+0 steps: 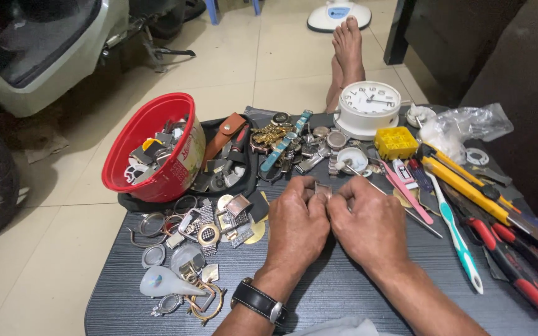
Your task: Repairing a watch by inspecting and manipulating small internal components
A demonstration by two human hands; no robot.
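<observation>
Small metal watch part (pixel 322 188) sits pinched between both hands at mid-table, fingertips closed on it; how far the work on it has got cannot be told. Left of the left hand (pixel 297 225): red bowl (pixel 157 146), loose watch cases (pixel 207 233). Bare dark table (pixel 337 292) lies near the wrists. Right of the right hand (pixel 368 227): toothbrush (pixel 459 239), cutters (pixel 468 186), crowding that edge.

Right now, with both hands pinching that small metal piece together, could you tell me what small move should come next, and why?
Probably lift the small metal piece slightly toward the eyes. Left hand and right hand crowd over it, hiding most of it, and watch parts lie close behind.
</observation>
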